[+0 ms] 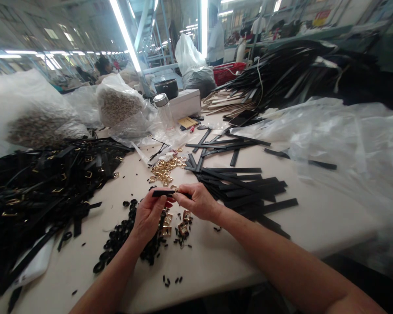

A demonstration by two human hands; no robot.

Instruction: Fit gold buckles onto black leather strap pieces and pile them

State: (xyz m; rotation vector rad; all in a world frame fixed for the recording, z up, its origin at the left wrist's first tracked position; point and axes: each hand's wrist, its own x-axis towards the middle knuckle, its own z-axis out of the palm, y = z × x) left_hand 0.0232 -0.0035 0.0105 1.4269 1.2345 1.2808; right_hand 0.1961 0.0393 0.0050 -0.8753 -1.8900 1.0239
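Observation:
Between my two hands, above the middle of the table, is a short black strap [162,193]. My left hand [149,214] is closed on its left part, thumb below and fingers behind. My right hand [199,200] pinches the right end; a bit of gold metal shows at its fingertips, too small to name. Below the hands lie gold buckles [167,231] and small black pieces. A heap of black rings [121,237] spreads beside my left wrist. More gold buckles [163,170] are piled just beyond the hands.
Many loose black straps [249,187] lie to the right. A large heap of black straps with buckles [52,183] fills the left. Behind stand filled plastic bags [118,102], a glass bottle [163,111] and a white box [185,103]. Clear plastic sheeting [347,135] covers the right side.

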